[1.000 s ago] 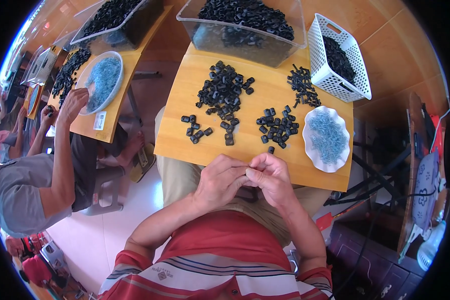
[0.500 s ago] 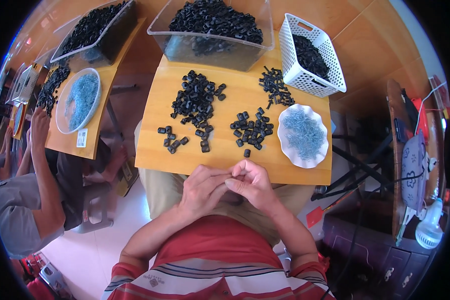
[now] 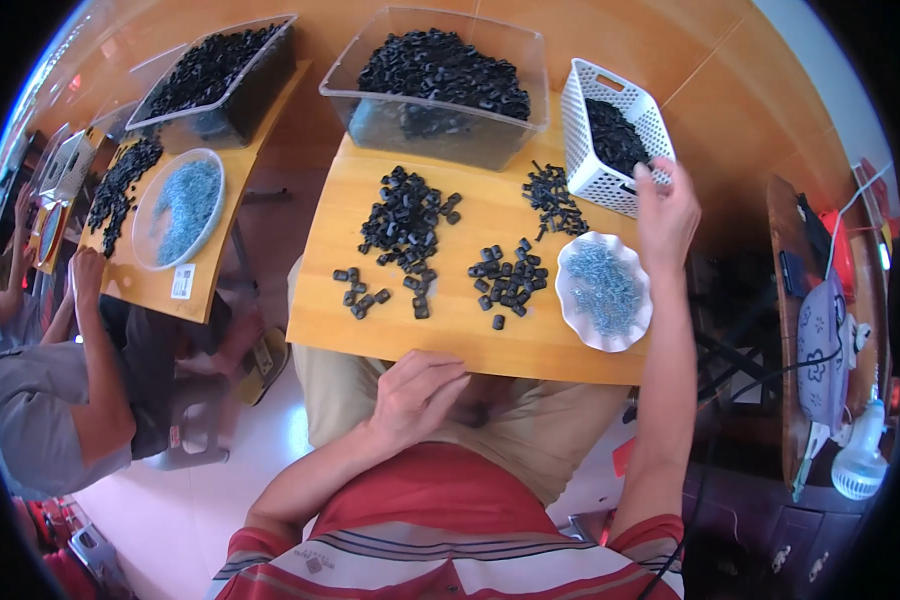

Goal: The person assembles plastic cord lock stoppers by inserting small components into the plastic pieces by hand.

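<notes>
My right hand (image 3: 669,215) is stretched out to the near right corner of the white perforated basket (image 3: 592,165), which holds small black parts (image 3: 615,135). Its thumb and fingers are pinched together at the rim; whether a small piece is between them is too fine to see. My left hand (image 3: 417,400) stays low at the table's front edge, fingers bent and pressed together, hiding anything inside. Before it on the table lie a heap of black plastic pieces (image 3: 402,215), a smaller group of black barrel-shaped pieces (image 3: 508,278) and a pile of thin black pins (image 3: 553,200).
A scalloped white dish (image 3: 582,328) of fine bluish metal pieces stands at the table's right edge. At the back is a clear bin (image 3: 450,125) full of black parts. To the left, a co-worker (image 3: 45,400) sits at another table. A bulb-shaped lamp (image 3: 860,460) is far right.
My hands were together at the table's front edge. My right hand has parted and reached forward and right to the basket; my left has stayed low. The view has shifted slightly.
</notes>
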`<move>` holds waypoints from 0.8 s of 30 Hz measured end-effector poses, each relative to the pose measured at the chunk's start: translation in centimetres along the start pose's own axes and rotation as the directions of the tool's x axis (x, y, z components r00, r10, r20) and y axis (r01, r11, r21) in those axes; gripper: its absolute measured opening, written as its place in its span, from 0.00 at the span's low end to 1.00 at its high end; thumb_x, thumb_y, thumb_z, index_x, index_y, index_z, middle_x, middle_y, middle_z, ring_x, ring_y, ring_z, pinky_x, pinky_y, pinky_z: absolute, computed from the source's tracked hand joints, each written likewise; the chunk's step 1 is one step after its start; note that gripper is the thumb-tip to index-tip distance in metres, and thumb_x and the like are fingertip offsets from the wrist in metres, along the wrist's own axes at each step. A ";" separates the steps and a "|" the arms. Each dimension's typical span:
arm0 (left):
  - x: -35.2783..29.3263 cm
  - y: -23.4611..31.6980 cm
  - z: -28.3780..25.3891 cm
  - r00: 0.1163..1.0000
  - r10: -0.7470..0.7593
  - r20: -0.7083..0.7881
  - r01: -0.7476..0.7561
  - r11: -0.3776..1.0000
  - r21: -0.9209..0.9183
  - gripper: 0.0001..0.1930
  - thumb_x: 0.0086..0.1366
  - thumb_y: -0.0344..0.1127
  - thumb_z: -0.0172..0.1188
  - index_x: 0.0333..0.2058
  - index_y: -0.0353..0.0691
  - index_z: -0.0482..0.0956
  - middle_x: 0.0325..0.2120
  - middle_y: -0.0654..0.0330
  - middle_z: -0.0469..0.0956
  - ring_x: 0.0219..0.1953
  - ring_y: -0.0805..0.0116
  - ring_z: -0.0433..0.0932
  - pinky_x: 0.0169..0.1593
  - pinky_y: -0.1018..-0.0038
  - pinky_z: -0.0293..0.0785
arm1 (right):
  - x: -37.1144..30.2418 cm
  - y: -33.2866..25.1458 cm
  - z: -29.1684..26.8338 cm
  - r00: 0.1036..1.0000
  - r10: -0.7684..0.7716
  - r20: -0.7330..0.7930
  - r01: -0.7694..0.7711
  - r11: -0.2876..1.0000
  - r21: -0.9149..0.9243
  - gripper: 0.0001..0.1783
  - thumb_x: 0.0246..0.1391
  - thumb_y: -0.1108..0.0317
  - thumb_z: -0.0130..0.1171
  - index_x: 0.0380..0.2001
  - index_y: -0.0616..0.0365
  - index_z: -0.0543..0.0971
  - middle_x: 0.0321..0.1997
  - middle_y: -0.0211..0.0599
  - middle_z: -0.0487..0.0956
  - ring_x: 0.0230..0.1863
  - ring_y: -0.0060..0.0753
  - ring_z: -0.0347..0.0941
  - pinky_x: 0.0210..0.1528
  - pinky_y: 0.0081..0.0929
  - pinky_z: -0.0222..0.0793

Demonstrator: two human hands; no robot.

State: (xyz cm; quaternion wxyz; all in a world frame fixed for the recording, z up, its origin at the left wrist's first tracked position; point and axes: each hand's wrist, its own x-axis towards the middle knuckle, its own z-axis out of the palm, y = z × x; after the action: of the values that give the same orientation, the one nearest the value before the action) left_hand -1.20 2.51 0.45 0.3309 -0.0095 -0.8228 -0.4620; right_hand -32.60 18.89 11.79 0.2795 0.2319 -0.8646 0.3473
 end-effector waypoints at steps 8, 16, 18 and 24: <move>-0.5 -1.6 -1.6 0.996 -0.081 -0.023 0.084 0.987 0.137 0.10 0.53 0.23 0.70 0.36 0.35 0.83 0.36 0.55 0.82 0.37 0.58 0.81 0.39 0.68 0.79 | -6.1 -4.1 3.2 0.878 -0.072 0.474 -0.107 0.934 0.342 0.14 0.54 0.68 0.65 0.45 0.56 0.80 0.44 0.42 0.80 0.36 0.40 0.79 0.39 0.32 0.76; -0.1 -2.3 -1.6 0.997 -0.073 0.003 0.071 0.983 0.172 0.10 0.54 0.25 0.70 0.36 0.37 0.83 0.37 0.56 0.82 0.38 0.58 0.81 0.41 0.67 0.79 | -12.9 -8.9 7.0 0.589 -0.430 0.685 0.209 0.899 0.385 0.13 0.54 0.70 0.63 0.44 0.56 0.81 0.50 0.37 0.79 0.41 0.45 0.80 0.41 0.39 0.76; -0.1 -2.4 -1.6 0.997 -0.076 0.001 0.075 0.984 0.159 0.10 0.54 0.25 0.70 0.36 0.37 0.83 0.37 0.56 0.82 0.38 0.58 0.81 0.41 0.67 0.79 | -12.9 -9.8 7.5 0.543 -0.433 0.719 0.224 0.901 0.373 0.13 0.55 0.70 0.62 0.45 0.56 0.82 0.50 0.36 0.78 0.40 0.45 0.80 0.41 0.41 0.76; -0.2 -2.7 -1.6 0.996 -0.090 -0.011 0.091 0.988 0.127 0.09 0.54 0.25 0.70 0.35 0.35 0.83 0.37 0.55 0.82 0.38 0.57 0.82 0.41 0.67 0.80 | -12.7 -11.4 7.7 0.427 -0.432 0.794 0.333 0.892 0.305 0.12 0.55 0.75 0.54 0.42 0.58 0.79 0.45 0.42 0.76 0.37 0.52 0.81 0.37 0.49 0.75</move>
State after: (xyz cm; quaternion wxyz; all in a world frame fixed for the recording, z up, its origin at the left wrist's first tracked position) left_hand -1.04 -0.14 -1.13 0.3117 0.0500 -0.8493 -0.4232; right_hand -18.97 8.46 4.28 -0.1163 0.5741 -0.7944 0.1609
